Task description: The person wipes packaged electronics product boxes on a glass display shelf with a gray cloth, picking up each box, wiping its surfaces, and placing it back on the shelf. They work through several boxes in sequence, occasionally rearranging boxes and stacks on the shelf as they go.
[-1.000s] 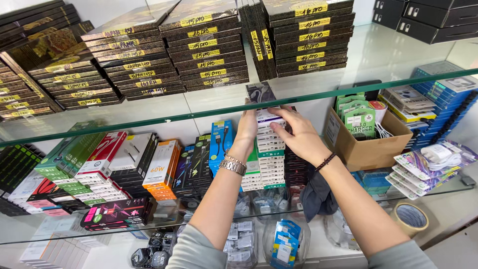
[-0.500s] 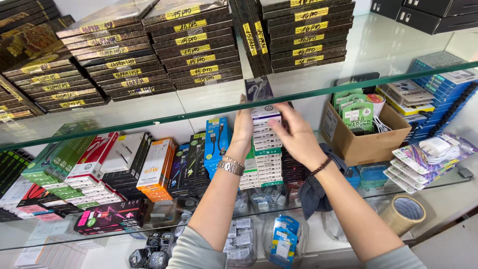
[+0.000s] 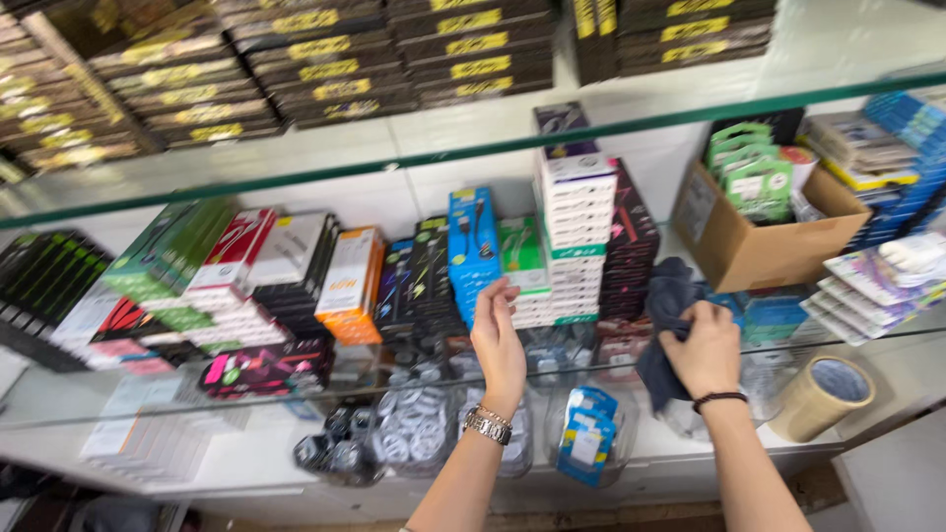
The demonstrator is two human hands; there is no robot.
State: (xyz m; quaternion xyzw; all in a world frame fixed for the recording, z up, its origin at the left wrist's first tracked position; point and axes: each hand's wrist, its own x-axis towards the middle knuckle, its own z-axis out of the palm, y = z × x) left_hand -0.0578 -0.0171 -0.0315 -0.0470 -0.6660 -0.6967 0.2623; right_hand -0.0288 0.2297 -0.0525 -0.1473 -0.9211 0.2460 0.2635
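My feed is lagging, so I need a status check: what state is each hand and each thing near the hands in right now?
Left hand: open, fingers spread, holding nothing, raised before the stack.
Right hand: closed on the dark blue cloth.
Dark blue cloth: bunched, hanging from the grip.
Stack of white flat boxes: upright on the glass shelf, untouched.
Brown cardboard box: open-topped, filled with packets.
Tan tape roll: lying tilted on the lower shelf.

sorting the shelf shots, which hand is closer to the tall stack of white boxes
Left. The left hand is open just below and left of the tall white box stack; the right hand grips a dark cloth further right.
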